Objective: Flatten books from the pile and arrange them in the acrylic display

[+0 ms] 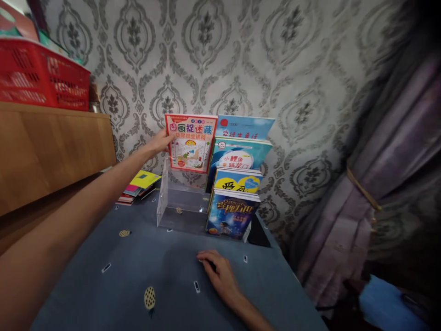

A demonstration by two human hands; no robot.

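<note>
Being pinched by its left edge is a red picture book (191, 149), with the thumb of the left hand (160, 140) laid on the front cover. The book is held upright at the back of a clear plastic rack (189, 219), over its left side. It cannot quite be told whether its bottom edge is rested on the rack or held just above it. The right side of the rack is filled in steps: a dark blue book (231, 216) is placed at the front, a yellow and blue book (238, 180) is seen behind it, then a teal book (241, 151), and a light blue book (246, 125) is put at the very back. The right hand (219, 275) is rested on the blue cloth (138, 262) in front of the rack, with its fingers bent and a small gap left between thumb and finger. Yellow pineapples (149, 298) are printed on the cloth. A small pile of bright books (144, 180) is set near the rack, on its left. Farther left, a red basket (69, 80) is set on a wooden cabinet (58, 151). On the right, a purple-grey curtain (344, 248) is tied back with a band (363, 188)
</note>
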